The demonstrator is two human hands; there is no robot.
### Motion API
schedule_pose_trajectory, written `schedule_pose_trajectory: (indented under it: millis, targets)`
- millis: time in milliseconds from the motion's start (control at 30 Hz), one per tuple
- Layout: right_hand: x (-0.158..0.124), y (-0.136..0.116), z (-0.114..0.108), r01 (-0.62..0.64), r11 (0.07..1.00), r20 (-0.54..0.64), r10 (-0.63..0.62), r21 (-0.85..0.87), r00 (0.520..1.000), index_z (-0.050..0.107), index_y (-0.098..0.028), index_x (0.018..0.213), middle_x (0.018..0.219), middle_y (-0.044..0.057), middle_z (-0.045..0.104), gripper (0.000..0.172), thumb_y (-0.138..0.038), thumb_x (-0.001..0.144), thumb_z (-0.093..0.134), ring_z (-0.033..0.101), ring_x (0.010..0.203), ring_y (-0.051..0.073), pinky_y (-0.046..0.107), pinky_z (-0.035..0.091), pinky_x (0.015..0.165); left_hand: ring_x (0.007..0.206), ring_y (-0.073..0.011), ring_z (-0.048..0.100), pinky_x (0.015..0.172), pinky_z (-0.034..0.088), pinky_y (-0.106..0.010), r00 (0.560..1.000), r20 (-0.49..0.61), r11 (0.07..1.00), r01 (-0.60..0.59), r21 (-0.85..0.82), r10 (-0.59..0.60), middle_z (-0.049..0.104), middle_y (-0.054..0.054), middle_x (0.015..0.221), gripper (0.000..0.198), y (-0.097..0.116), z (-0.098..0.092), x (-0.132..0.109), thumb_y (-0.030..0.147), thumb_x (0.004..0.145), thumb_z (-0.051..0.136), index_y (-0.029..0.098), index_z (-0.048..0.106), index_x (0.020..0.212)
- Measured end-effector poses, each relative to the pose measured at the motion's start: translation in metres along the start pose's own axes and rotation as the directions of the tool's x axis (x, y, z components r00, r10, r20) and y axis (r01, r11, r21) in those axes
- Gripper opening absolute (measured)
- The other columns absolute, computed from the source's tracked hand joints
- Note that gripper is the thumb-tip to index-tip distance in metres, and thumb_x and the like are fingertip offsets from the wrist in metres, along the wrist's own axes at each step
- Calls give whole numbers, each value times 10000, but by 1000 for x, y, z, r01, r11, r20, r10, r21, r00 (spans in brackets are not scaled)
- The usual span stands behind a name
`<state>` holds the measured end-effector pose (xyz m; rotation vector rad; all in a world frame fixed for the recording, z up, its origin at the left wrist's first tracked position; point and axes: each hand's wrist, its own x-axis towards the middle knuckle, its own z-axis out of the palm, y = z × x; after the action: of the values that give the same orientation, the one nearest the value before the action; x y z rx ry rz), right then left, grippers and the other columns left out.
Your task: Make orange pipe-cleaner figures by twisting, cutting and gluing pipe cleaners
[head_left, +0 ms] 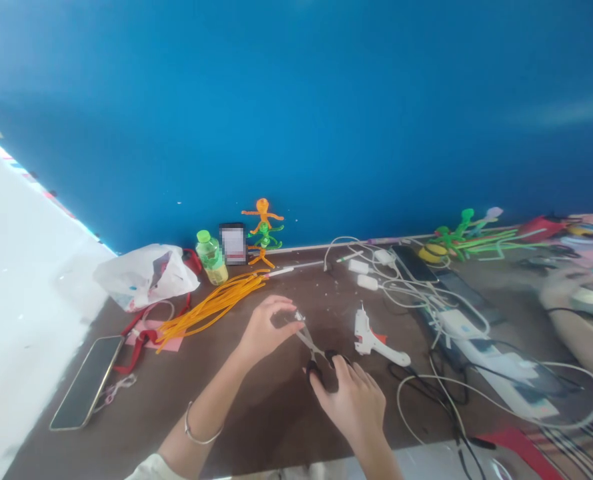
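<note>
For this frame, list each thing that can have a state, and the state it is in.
Scissors: gripped, tips pointing away from the person.
Left hand: fingertips pinched together at the blade tips.
Right hand: closed on the handles.
Glue gun: lying on its side, untouched.
Bottle: upright, capped.
Phone: lying flat, screen dark.
Power strip: cables plugged in.

l hand (265,328) fingers pinched, r hand (352,399) curled

The brown table (276,420) carries a phone (87,381), a plastic bag (146,275), a bottle (211,257), orange pipe cleaners (211,303), a glue gun (373,339) — and a power strip (496,365) among white cables (410,292).
</note>
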<state>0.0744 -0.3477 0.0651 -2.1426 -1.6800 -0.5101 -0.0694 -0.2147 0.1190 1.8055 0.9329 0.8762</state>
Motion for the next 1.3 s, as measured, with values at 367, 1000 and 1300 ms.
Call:
schedule_pose_trajectory:
  millis: [367, 1000, 1300]
  targets:
    - [-3, -3, -2, 16, 1000, 31, -16, 6, 999, 617, -175, 764, 591, 44, 602, 340, -494, 742, 502, 526, 596, 176, 284, 325, 626, 947, -193, 550, 879, 390, -337, 999, -38, 998, 31, 56, -29, 596, -66, 1007, 179, 0, 1, -3, 333, 696, 631, 204, 668, 813]
    - [2, -5, -1, 54, 998, 16, -54, 16, 998, 612, -187, 737, 562, 31, 574, 304, -470, 756, 502, 515, 573, 162, 270, 317, 614, 1113, -234, 434, 923, 358, -389, 997, -13, 994, 78, 82, -77, 515, -68, 1158, 184, -19, -7, -5, 328, 794, 504, 226, 654, 824]
    - [5, 0, -9, 54, 991, 114, -67, 120, 991, 617, -206, 812, 614, 26, 610, 300, -477, 731, 518, 536, 589, 162, 263, 330, 609, 1038, -205, 514, 871, 411, -351, 991, -27, 991, 128, -48, -130, 549, -97, 1121, 179, -25, -10, -2, 321, 797, 503, 181, 615, 790]
